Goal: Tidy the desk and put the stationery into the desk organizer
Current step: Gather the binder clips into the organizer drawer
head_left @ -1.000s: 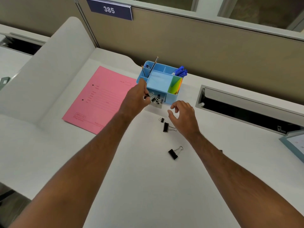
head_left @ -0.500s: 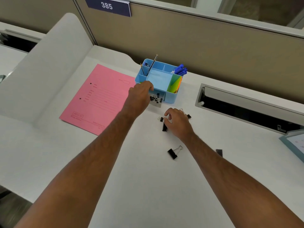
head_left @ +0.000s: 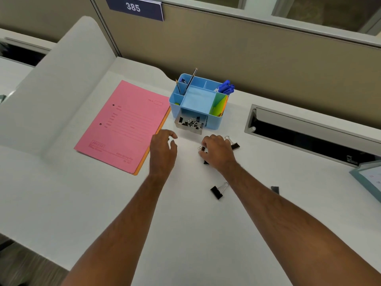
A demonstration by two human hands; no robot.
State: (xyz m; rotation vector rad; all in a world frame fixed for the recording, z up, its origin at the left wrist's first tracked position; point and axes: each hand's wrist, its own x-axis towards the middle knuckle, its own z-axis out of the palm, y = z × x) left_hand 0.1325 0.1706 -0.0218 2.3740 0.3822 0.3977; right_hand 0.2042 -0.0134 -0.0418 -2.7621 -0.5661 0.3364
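Note:
A blue desk organizer (head_left: 214, 122) stands on the white desk. Its metal drawer (head_left: 190, 129) is pulled out and holds several black binder clips. Pencils and blue pens stand in its back compartments. My left hand (head_left: 162, 149) hovers in front of the drawer with relaxed fingers and holds nothing. My right hand (head_left: 218, 151) is curled over the desk and pinches a small binder clip (head_left: 201, 148). A second clip (head_left: 205, 162) shows under that hand. More clips lie loose: one beside the knuckles (head_left: 234, 144), one near my forearm (head_left: 218, 190), and one further right (head_left: 275, 189).
A pink folder (head_left: 123, 126) lies left of the organizer, on the desk. An open cable slot (head_left: 309, 139) runs along the right. A framed calendar (head_left: 369, 178) sits at the right edge. A partition wall stands behind the desk.
My left hand has drawn back from the drawer toward me with nothing in it. My right hand dropped onto the loose clips and closed on a small one.

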